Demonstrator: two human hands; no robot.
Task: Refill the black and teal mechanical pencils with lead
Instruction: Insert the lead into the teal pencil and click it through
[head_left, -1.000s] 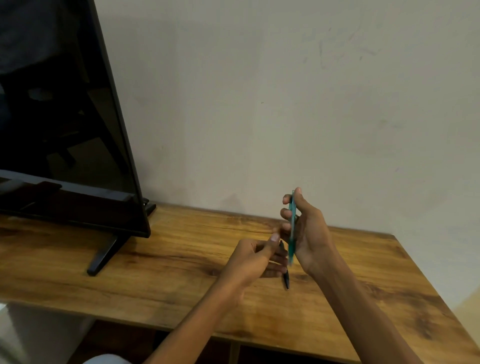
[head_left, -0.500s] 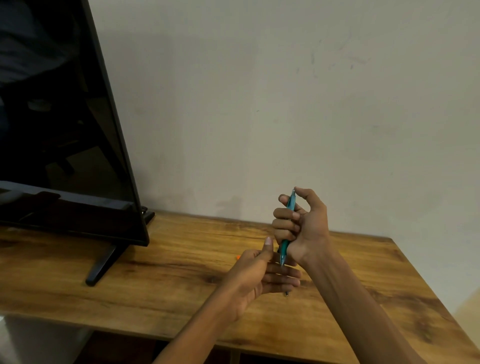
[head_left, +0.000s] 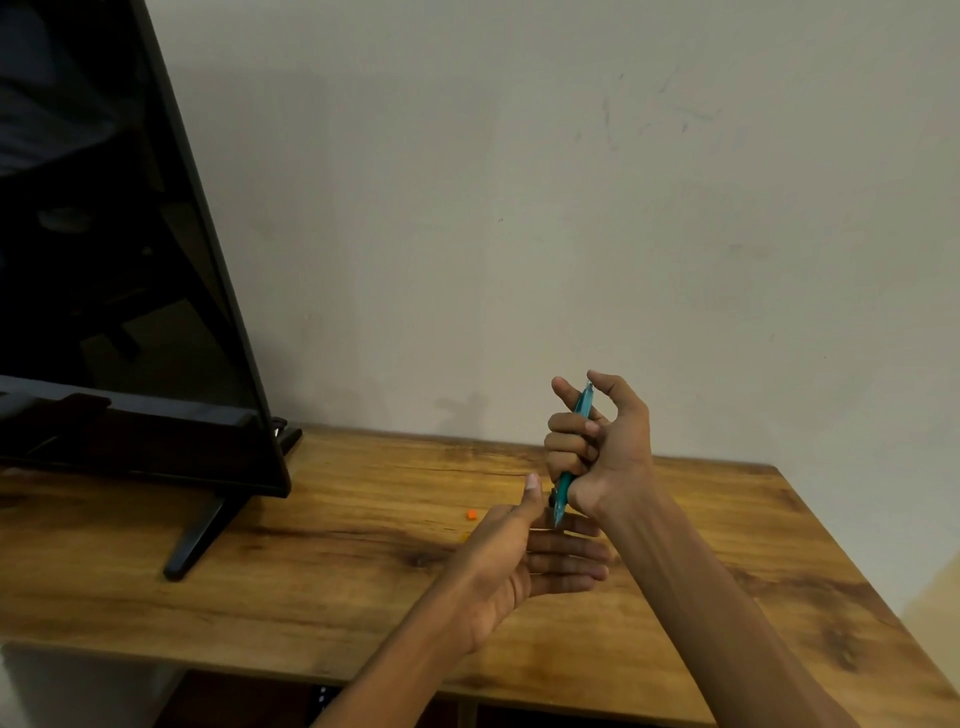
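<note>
The teal mechanical pencil (head_left: 583, 406) stands nearly upright above the wooden table (head_left: 332, 582), tip pointing down. My right hand (head_left: 615, 457) grips its barrel in a fist, with the thumb raised beside the top end. My left hand (head_left: 524, 566) lies flat just under the tip, palm up, fingers straight and thumb pointing up. A small dark bit (head_left: 550, 500) shows between my left thumb and the teal pencil; it may be the black pencil, which is otherwise hidden behind my left hand.
A tiny orange piece (head_left: 471, 514) lies on the table left of my hands. A large black screen (head_left: 119, 312) on a black foot (head_left: 200, 535) fills the left side. A pale wall stands behind, and the table's right edge runs diagonally.
My right hand closed from a loose finger hold into a fist round the teal pencil. My left hand opened flat under the tip. The black pencil went out of sight behind it.
</note>
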